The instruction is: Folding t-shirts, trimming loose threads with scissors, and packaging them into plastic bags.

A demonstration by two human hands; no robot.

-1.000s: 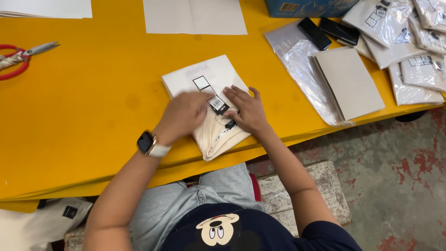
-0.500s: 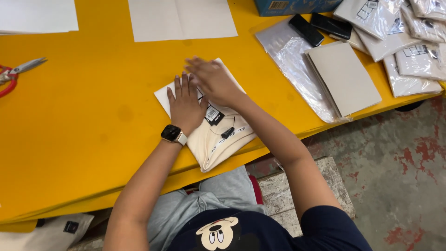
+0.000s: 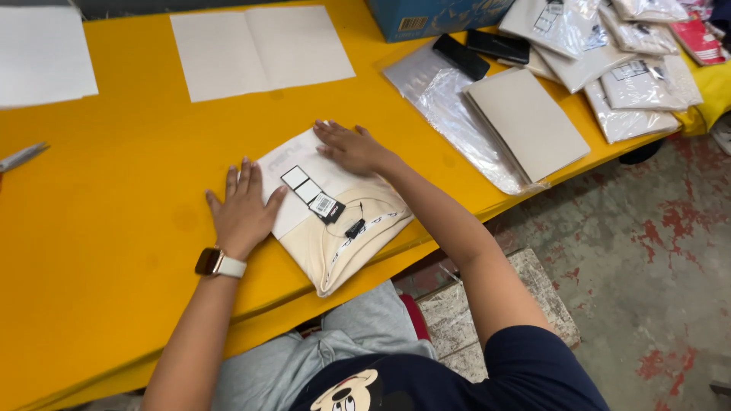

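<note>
A folded cream garment (image 3: 335,228) lies near the front edge of a yellow table (image 3: 114,251), its lower corner hanging slightly over that edge. It is a flat, roughly square bundle, tilted like a diamond, with dark lettering along one fold. Small hang tags (image 3: 312,195), white and black, lie on top, joined by a thin cord.

The left hand (image 3: 242,209) rests flat and open on the garment's left edge, fingers spread, partly on the table. A watch (image 3: 219,263) with a pale strap sits on that wrist. The right hand (image 3: 352,148) lies flat and open on the garment's far corner, palm down, gripping nothing.

To the right, a grey folded piece (image 3: 527,122) sits on a clear plastic bag (image 3: 438,95). Beyond it lie two dark flat objects (image 3: 480,50) and a heap of bagged garments (image 3: 609,53). White paper sheets (image 3: 259,49) lie at the far side, a blue box (image 3: 434,15) beside them. The tip of a pair of scissors (image 3: 19,157) shows at the left edge.

Below the table, on the right, is a worn concrete floor (image 3: 655,251) with red stains.
</note>
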